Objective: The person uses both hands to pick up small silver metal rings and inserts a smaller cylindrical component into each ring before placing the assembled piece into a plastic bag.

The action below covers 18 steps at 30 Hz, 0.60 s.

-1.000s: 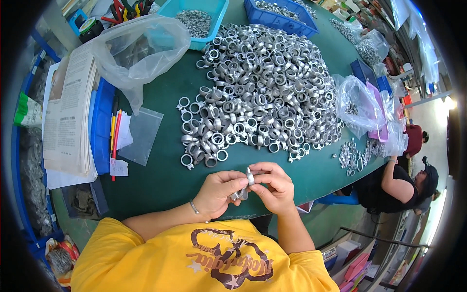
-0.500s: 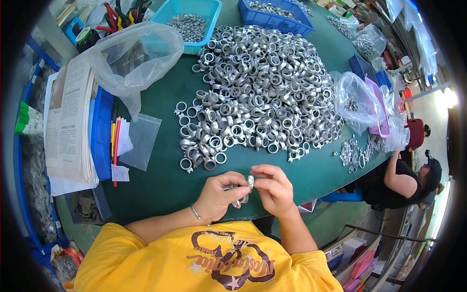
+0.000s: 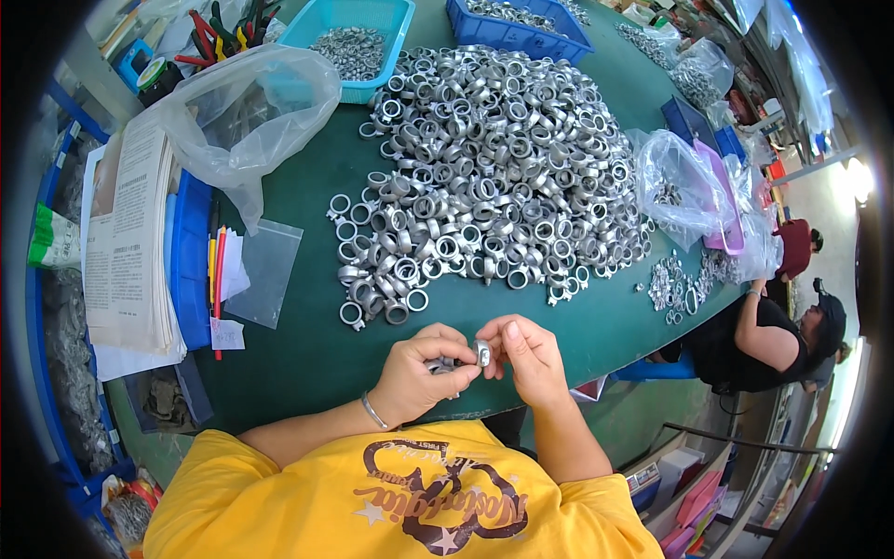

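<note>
Just in front of my body, over the table's near edge, my left hand (image 3: 414, 380) pinches a small silver metal ring (image 3: 483, 353) between thumb and fingertips. More grey metal shows under its curled fingers, mostly hidden. My right hand (image 3: 531, 363) meets the same ring from the other side, its fingers curled against it and its thumb raised off it. Beyond both hands lies a big heap of similar metal rings (image 3: 503, 168), many with a small lug on the side.
A turquoise basket (image 3: 402, 28) and a blue crate (image 3: 521, 42) of metal parts stand behind the heap. Left are a plastic bag (image 3: 251, 121), newspapers (image 3: 130, 242) and pens (image 3: 219, 289). To the right are smaller parts (image 3: 675, 289), a pink tray (image 3: 722, 200) and a seated person (image 3: 768, 345).
The ring between my hands has turned, showing a different side. My right thumb has lifted away from it, and my right fingers have curled in. The whole view has shifted slightly.
</note>
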Tool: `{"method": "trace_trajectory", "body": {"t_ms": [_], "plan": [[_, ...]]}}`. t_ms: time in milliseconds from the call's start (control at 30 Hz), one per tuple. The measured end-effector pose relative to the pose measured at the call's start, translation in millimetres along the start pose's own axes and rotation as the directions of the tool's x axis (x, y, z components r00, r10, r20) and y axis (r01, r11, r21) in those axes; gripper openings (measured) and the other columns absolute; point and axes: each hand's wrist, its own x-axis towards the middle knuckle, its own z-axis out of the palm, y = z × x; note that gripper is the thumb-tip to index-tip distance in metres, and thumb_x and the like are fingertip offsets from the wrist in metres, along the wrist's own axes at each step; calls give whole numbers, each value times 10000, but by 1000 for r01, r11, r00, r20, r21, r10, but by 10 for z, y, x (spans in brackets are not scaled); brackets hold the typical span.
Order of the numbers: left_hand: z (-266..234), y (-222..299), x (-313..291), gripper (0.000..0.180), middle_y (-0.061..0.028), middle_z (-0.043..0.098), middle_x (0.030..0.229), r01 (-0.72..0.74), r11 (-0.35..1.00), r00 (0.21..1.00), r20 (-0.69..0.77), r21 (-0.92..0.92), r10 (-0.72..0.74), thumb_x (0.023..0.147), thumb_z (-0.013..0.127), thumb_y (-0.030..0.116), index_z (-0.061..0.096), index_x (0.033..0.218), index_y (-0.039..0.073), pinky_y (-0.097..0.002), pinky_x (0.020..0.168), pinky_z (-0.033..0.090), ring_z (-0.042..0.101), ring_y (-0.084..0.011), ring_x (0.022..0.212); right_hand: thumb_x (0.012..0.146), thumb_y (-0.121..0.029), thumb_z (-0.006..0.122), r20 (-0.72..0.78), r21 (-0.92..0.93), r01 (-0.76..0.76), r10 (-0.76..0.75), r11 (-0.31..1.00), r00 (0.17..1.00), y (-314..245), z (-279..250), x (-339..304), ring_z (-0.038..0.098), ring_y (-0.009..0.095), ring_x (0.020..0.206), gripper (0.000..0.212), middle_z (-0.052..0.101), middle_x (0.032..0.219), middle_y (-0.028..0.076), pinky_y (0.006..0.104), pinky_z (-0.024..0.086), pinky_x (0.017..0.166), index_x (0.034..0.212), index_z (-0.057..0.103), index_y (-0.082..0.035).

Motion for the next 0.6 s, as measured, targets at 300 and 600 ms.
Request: {"method": "trace_trajectory", "body": {"t_ms": [300, 600], "plan": [[-11, -75, 21, 197, -56, 533, 859, 48, 994, 997, -57, -99, -53, 730, 624, -37, 538, 895, 27, -206, 496, 466, 563, -102, 662, 790, 44, 574, 110, 235, 67, -95, 970, 989, -4, -40, 5, 584, 132, 803, 226, 581, 918, 93, 239, 484, 704, 993, 496, -17], [-72, 23, 63, 188, -94, 550, 862, 71, 794, 975, -128, -604, -184, 776, 572, -9, 477, 928, 46, -225, 498, 473, 570, -139, 676, 802, 51, 533, 86, 552, 72, -142, 831, 986, 156, -75, 42, 572, 273, 979, 231, 554, 1074, 205, 341, 492, 819, 1025, 502, 1]]}}
